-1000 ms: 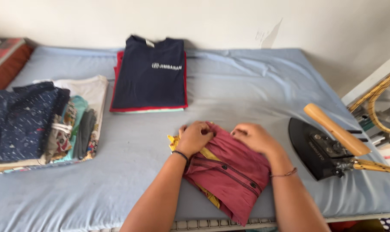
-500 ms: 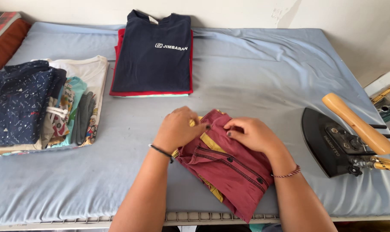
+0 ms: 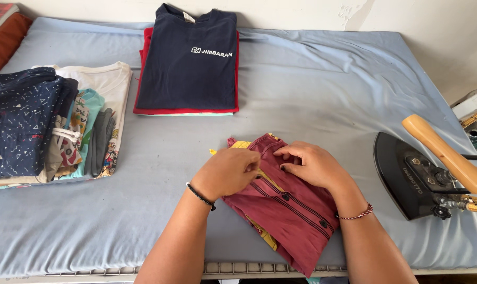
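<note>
Both hands rest on a folded maroon shirt (image 3: 285,210) lying near the front edge of the blue padded table (image 3: 322,94). The left hand (image 3: 229,172) presses down with fingers curled, pinching the fabric at the collar; the right hand (image 3: 313,164) lies beside it, fingertips gripping the same fold. A black iron (image 3: 417,179) sits by the right edge.

A maroon shirt (image 3: 288,210) with thin dark stripes, dark buttons and a yellow lining lies folded flat and slanted. Its collar end sits under both sets of fingers, where the cloth is pinched; the rest runs back from the grip between the two wrists.
</note>
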